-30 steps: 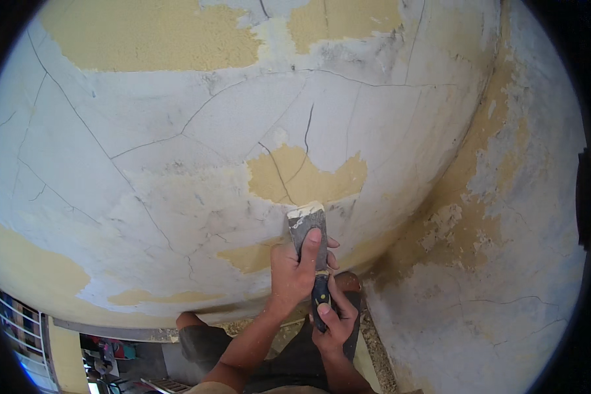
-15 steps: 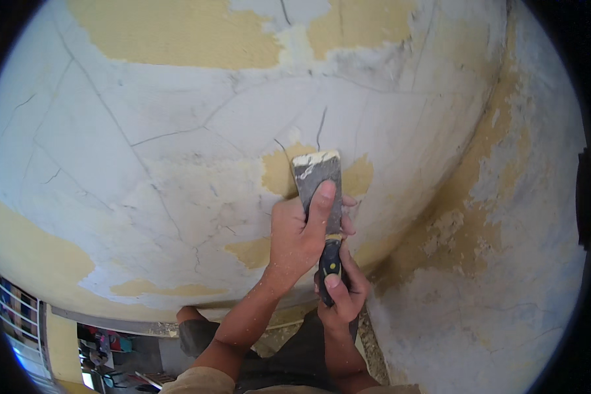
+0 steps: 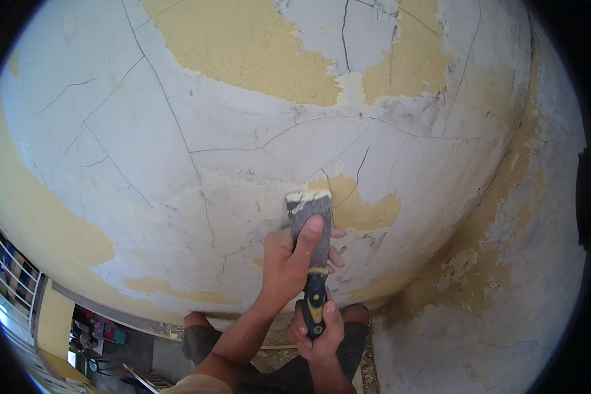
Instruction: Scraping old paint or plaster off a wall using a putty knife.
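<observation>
A paint scraper (image 3: pixel 316 292) with a wide grey blade and a black-and-yellow handle points up the wall, its blade edge caked with pale residue. My left hand (image 3: pixel 284 266) is closed around the blade, thumb lying flat on its face. Lower down, my right hand (image 3: pixel 323 331) grips the handle with the thumb along its side. The blade's tip is at the wall, beside the left part of a bare yellow patch (image 3: pixel 368 209). Whether the edge presses on the surface I cannot tell.
The cracked wall (image 3: pixel 236 131) carries whitish coating and a large yellow area (image 3: pixel 243 52) above. A second wall (image 3: pixel 453 341) meets it at a corner on the right. At lower left are a white railing (image 3: pixel 10 276) and furniture (image 3: pixel 95 335) below.
My view has shifted, so the wall appears lower and further right. Relative to the wall, the scraper and both hands have moved left, from the yellow patch's middle to its left side.
</observation>
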`<move>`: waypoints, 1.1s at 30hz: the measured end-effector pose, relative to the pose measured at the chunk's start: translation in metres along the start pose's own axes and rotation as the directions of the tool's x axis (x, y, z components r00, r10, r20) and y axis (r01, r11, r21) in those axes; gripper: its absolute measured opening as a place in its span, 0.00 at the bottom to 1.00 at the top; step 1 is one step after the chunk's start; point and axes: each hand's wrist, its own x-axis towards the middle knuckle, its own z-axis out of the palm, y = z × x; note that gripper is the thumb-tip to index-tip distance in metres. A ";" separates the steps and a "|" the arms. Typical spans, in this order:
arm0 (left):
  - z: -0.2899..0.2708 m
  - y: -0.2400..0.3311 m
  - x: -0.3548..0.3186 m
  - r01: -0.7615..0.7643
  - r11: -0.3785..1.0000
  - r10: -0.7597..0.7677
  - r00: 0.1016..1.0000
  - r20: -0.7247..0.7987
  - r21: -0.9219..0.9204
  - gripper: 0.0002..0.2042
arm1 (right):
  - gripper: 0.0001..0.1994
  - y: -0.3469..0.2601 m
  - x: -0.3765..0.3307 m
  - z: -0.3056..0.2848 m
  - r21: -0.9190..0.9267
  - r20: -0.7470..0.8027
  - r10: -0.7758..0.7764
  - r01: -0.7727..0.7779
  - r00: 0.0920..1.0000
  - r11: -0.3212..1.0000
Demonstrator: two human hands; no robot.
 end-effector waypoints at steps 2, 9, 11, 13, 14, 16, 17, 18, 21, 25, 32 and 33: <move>-0.003 0.003 0.002 -0.074 0.997 0.075 0.993 0.091 -0.011 0.27 | 0.27 -0.003 -0.002 0.003 -0.093 0.017 -0.034 0.035 0.999 0.995; -0.010 -0.016 -0.018 0.130 0.991 -0.127 0.989 0.070 -0.026 0.27 | 0.25 0.013 -0.024 -0.017 0.051 0.188 0.172 -0.185 0.967 0.981; -0.010 -0.018 -0.017 0.142 0.989 -0.139 0.987 0.077 -0.031 0.27 | 0.24 0.018 -0.022 -0.018 0.145 0.182 0.220 -0.248 0.958 0.958; -0.011 -0.016 -0.011 0.093 0.996 -0.092 0.993 0.079 -0.011 0.27 | 0.25 0.022 -0.017 -0.015 0.307 0.242 0.156 -0.228 0.958 0.924; -0.012 -0.014 -0.007 0.110 0.994 -0.111 0.990 0.090 0.018 0.27 | 0.25 0.023 -0.013 -0.012 0.302 0.157 0.194 -0.234 0.968 0.924; -0.014 -0.009 0.000 0.046 0.998 -0.050 0.992 0.120 0.037 0.27 | 0.25 0.022 -0.005 -0.005 0.240 0.183 0.152 -0.195 0.971 0.951; -0.015 -0.008 0.001 -0.040 0.998 0.034 0.988 0.148 0.037 0.26 | 0.25 0.019 -0.004 -0.002 0.245 0.181 0.146 -0.188 0.973 0.951; -0.016 -0.007 0.001 0.007 0.998 -0.015 0.990 0.141 0.057 0.26 | 0.25 0.017 -0.004 0.000 0.232 0.211 0.125 -0.174 0.969 0.957; -0.020 -0.009 -0.007 0.039 0.995 -0.053 0.987 0.149 0.093 0.26 | 0.25 0.013 -0.008 0.004 0.091 0.132 0.203 -0.215 0.970 0.972; -0.023 -0.013 -0.012 0.069 0.986 -0.095 0.981 0.169 0.153 0.26 | 0.24 0.016 -0.009 0.006 0.137 0.172 0.250 -0.275 0.953 0.952; -0.021 -0.009 0.003 -0.019 0.994 -0.006 0.974 0.227 0.105 0.26 | 0.24 0.017 0.003 0.008 0.194 0.097 0.211 -0.226 0.973 0.955; -0.020 -0.009 0.003 0.023 0.990 -0.053 0.974 0.220 0.138 0.26 | 0.24 0.016 0.002 0.008 0.172 0.143 0.189 -0.212 0.972 0.962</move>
